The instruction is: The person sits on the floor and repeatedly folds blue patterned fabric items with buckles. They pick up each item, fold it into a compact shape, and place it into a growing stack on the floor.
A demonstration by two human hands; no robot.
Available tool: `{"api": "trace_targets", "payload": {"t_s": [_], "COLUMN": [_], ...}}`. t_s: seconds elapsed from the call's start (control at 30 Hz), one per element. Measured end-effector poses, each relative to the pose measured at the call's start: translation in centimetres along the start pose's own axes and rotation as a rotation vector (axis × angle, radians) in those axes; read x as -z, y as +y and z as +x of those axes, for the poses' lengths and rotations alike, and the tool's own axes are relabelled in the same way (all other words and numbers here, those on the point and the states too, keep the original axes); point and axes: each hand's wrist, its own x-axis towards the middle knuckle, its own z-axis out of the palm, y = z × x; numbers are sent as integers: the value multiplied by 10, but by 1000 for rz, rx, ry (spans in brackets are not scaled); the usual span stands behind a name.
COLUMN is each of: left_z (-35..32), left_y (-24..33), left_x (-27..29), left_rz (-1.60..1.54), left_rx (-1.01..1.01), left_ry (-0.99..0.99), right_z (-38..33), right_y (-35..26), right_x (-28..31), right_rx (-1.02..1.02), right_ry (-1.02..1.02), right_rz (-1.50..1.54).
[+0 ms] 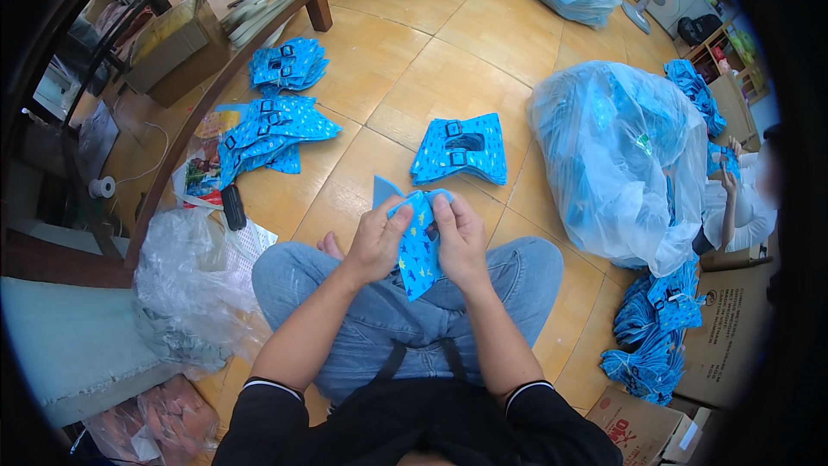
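Above my lap, my left hand [378, 243] and my right hand [462, 240] pinch the upper edge of a blue fabric piece [417, 261] printed with small yellow and dark shapes. Its lower part hangs down to a point between my wrists, and a corner sticks up beside my left fingers. Something dark shows next to my right fingers, too small to make out. On the floor just ahead lies a neat stack of similar blue pieces [481, 143] with black buckles and a dark opening in the middle.
More buckled blue stacks [274, 131] lie at left, near a black object [233, 207] and crumpled clear plastic [194, 263]. A big plastic bag of blue pieces [617, 155] stands at right, with tied bundles [651, 336] and cardboard boxes [733, 328]. Another person [737, 207] handles blue fabric beyond.
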Motion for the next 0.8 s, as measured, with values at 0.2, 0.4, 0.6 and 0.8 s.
{"api": "trace_targets", "payload": {"t_s": [0.2,0.4,0.6,0.8], "left_z": [5,9,13,21], "left_y": [0,4,-2,-14], "left_x": [4,11,6,14], "left_rz": [-420,-480,-519,-346], "left_rx": [49,93,201,205], "left_ry": [119,55,79,187], "right_z": [0,10,7,14], "right_y": [8,20,50,79], "right_x": [22,57,64,72], "right_rx": [189,174,169,-131], "right_ry": [46,73,-39,-192], "right_rz": [-114,-376,-321,201]}}
